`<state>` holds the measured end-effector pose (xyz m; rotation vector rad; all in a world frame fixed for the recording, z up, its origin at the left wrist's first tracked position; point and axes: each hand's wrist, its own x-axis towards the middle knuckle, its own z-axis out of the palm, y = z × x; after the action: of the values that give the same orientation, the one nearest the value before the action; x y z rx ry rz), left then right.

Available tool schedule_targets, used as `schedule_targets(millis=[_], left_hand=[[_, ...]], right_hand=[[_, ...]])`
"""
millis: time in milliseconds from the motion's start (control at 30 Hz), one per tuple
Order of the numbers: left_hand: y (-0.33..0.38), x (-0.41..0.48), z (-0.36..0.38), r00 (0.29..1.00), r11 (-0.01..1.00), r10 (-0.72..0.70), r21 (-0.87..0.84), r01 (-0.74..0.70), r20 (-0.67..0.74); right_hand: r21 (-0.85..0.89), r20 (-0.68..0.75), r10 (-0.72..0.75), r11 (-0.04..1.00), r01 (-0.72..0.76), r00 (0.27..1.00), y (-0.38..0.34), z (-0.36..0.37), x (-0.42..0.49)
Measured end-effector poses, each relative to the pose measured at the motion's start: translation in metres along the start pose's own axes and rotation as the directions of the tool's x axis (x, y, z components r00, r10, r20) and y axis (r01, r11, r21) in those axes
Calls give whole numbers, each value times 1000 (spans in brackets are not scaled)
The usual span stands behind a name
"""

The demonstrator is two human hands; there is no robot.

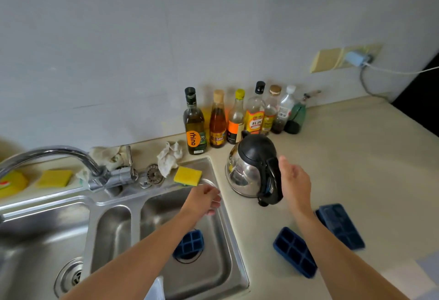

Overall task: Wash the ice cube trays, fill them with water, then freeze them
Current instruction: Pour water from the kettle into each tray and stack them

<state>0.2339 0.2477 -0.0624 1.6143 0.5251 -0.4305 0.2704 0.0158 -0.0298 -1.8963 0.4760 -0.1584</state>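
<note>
One dark blue ice cube tray (189, 244) lies in the right sink basin (213, 264) over the drain, partly hidden by my left forearm. Two more blue trays lie on the counter: one (294, 251) just right of the sink, the other (341, 226) farther right, partly behind my right forearm. My left hand (204, 198) hovers over the basin's far right corner, fingers loosely curled, holding nothing. My right hand (294, 181) is open, fingers straight, right beside the black handle of the steel kettle (251, 169).
A faucet (71, 159) arches over the left basins. A yellow sponge (187, 175) lies on the sink's far rim, with rags (169, 157) and a strainer (153, 174) beside it. Several bottles (237, 117) line the wall. A cable (370, 86) hangs from the wall socket.
</note>
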Motion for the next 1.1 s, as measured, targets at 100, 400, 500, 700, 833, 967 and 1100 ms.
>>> schedule_targets(millis=[100,400,500,700,833,967,1100], left_hand=[[-2,2,8,999,1000,-8,-19,8,-37],[-11,4,27,981,992,-79,-115,59,-175],[-20,-2,27,980,988,-97,-132,74,-172],[-30,-7,12,988,989,-77,-134,59,-133],[-43,-6,-1,995,993,-57,-110,47,-87],[-59,-7,-13,996,993,-45,-111,37,-79],[-77,-19,-20,994,980,-72,-190,55,-84]], right_hand=[[68,168,55,995,-67,984,10,7,1],[231,231,65,966,-120,971,12,14,5],[219,222,110,963,-159,969,9,15,6],[204,215,160,957,-205,963,6,17,-18],[203,204,196,950,-237,959,8,21,-50],[200,158,216,948,-246,963,12,23,-82],[187,190,202,953,-238,961,16,16,-113]])
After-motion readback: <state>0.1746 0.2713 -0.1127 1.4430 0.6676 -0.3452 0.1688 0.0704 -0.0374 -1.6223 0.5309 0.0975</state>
